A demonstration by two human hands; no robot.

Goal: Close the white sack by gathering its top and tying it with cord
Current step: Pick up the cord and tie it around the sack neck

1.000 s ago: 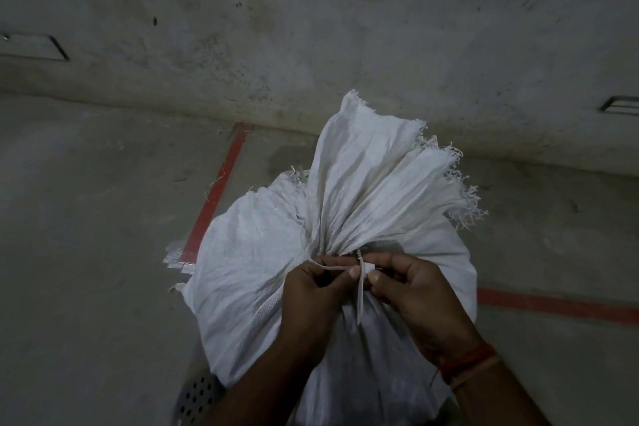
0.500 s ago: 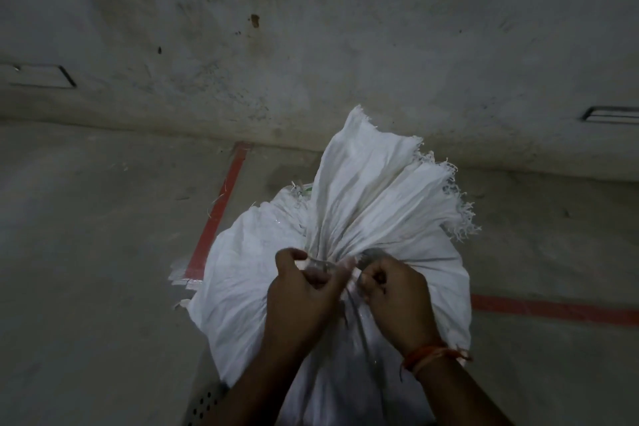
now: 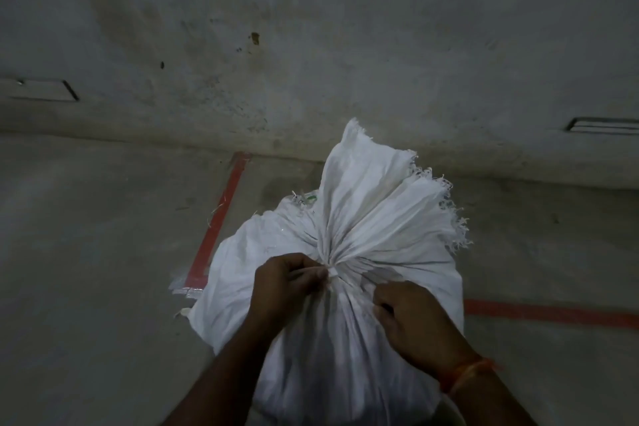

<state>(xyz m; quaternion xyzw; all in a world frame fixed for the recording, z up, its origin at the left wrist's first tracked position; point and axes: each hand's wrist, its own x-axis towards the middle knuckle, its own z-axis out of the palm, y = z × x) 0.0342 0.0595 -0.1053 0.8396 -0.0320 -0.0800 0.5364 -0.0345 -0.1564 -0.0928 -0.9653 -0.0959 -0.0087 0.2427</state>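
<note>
Ideally, left hand (image 3: 288,282) and right hand (image 3: 411,316), both pinched shut on thin white cord (image 3: 331,272), pull apart evenly, cinching the woven white sack (image 3: 345,339) neck.

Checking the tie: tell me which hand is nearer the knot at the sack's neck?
Left. The left hand pinches cord right beside the knot on the white sack; the right hand sits lower and off to the right.

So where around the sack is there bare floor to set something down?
Bare concrete floor lies left of the red line, and more right of the white sack, on both sides of the red stripe. It is crowded at the sack's neck, where the left hand and right hand work the cord.
</note>
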